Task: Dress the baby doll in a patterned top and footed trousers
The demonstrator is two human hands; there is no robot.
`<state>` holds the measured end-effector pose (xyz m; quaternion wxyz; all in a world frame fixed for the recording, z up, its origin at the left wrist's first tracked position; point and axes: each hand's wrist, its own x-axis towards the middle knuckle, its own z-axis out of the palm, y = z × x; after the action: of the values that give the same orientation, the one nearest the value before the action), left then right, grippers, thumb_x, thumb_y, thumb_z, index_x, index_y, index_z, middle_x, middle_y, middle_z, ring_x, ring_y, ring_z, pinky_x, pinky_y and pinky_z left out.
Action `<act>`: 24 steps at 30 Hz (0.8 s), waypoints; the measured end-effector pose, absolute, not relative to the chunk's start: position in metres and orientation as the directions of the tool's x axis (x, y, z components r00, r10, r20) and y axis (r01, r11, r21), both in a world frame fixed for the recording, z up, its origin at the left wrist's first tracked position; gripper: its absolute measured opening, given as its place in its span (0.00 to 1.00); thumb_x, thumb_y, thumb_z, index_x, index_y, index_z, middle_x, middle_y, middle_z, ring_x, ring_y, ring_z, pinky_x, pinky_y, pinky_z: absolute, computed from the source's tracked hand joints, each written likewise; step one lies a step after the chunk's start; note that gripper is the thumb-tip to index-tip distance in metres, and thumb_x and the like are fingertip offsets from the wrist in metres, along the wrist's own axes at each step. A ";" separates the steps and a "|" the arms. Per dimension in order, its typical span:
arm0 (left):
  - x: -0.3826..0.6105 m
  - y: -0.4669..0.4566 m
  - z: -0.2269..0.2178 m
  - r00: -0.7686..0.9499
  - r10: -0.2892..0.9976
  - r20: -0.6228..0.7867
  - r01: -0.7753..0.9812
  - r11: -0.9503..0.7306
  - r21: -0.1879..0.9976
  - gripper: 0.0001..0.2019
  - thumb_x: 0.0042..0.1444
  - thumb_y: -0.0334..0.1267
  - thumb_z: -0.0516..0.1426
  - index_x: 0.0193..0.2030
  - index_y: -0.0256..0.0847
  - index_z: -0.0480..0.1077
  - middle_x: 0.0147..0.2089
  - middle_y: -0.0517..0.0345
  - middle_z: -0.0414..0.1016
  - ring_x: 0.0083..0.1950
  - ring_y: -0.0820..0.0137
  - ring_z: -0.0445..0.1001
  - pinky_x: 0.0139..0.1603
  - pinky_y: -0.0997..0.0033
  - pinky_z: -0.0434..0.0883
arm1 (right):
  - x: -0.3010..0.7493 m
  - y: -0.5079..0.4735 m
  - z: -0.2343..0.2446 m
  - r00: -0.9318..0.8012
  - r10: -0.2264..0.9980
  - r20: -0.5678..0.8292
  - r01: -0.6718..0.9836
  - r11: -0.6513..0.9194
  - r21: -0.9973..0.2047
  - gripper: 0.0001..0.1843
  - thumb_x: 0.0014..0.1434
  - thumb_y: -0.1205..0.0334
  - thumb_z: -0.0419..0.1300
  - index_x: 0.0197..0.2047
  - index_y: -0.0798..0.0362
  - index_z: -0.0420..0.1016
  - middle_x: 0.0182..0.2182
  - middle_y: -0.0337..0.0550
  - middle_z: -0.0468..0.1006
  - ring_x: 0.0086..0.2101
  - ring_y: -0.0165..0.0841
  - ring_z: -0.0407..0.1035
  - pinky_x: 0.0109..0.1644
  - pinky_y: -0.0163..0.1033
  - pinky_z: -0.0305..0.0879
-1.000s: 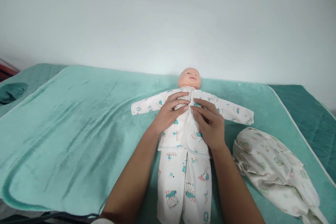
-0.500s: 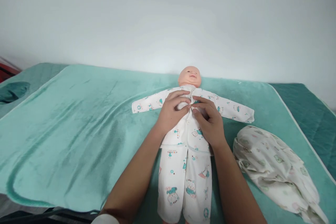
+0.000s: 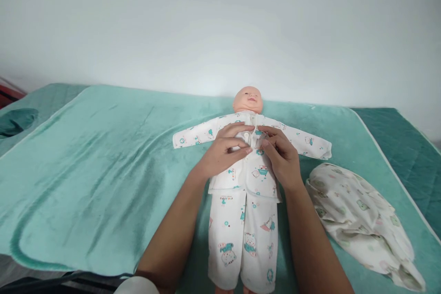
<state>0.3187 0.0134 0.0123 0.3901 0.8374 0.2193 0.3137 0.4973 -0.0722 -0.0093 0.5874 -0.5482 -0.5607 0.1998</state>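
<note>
A baby doll (image 3: pixel 248 99) lies on its back in a white patterned long-sleeved shirt (image 3: pixel 225 177) and matching trousers (image 3: pixel 225 234). My left hand (image 3: pixel 225 149) rests on the chest with its fingers apart, beside a small button on the shirt front. Opposite it, my right hand (image 3: pixel 282 156) pinches the shirt's front edge and holds it slightly raised. Another button shows lower on the front, below my fingertips. The right fingertips are partly hidden by the thumb and the cloth.
A crumpled white printed cloth (image 3: pixel 361 220) lies to the right of the doll. Under everything spreads a light green plush blanket (image 3: pixel 103 170) on a darker green quilted cover (image 3: pixel 396 147). A pale wall (image 3: pixel 206 27) stands behind the doll's head.
My hands have moved slightly apart from where their fingertips met at the shirt's middle. The front edge under my right hand is now lifted, and a button has come into view.
</note>
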 end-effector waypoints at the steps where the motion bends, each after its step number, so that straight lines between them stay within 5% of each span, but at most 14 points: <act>1: 0.314 0.015 0.014 0.753 0.578 0.315 0.126 -0.596 0.793 0.09 0.62 0.42 0.60 0.32 0.45 0.77 0.68 0.59 0.68 0.74 0.59 0.56 0.74 0.47 0.55 | 0.499 -0.074 -0.007 0.246 0.865 0.438 0.402 0.320 -0.858 0.13 0.67 0.58 0.59 0.30 0.49 0.74 0.56 0.43 0.76 0.56 0.40 0.68 0.62 0.53 0.62; 6: 0.299 0.024 0.019 0.863 0.469 0.187 0.110 -0.536 0.837 0.04 0.60 0.41 0.61 0.39 0.49 0.79 0.74 0.64 0.58 0.79 0.56 0.44 0.74 0.44 0.57 | 0.504 -0.078 0.000 0.080 0.922 0.378 0.465 0.301 -0.833 0.12 0.65 0.56 0.60 0.30 0.47 0.76 0.64 0.40 0.69 0.62 0.42 0.63 0.64 0.55 0.63; 12: 0.302 0.026 0.013 0.838 0.507 0.200 0.088 -0.487 0.869 0.04 0.59 0.41 0.62 0.36 0.48 0.79 0.72 0.62 0.62 0.78 0.56 0.47 0.73 0.46 0.58 | 0.503 -0.078 0.000 -0.016 0.930 0.366 0.519 0.321 -0.792 0.09 0.63 0.56 0.63 0.31 0.46 0.78 0.69 0.33 0.61 0.70 0.44 0.49 0.72 0.61 0.51; 24: 0.303 0.026 0.013 0.835 0.500 0.232 0.101 -0.552 0.828 0.04 0.56 0.37 0.63 0.31 0.45 0.75 0.70 0.60 0.64 0.77 0.56 0.50 0.74 0.47 0.55 | 0.506 -0.079 -0.002 -0.095 0.933 0.348 0.561 0.338 -0.755 0.03 0.62 0.59 0.65 0.35 0.44 0.80 0.72 0.31 0.56 0.72 0.44 0.45 0.74 0.63 0.46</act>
<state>0.3029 0.0263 0.0127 0.4391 0.8512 0.1764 0.2270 0.5063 -0.0787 -0.0024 0.4148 -0.5298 -0.7050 0.2241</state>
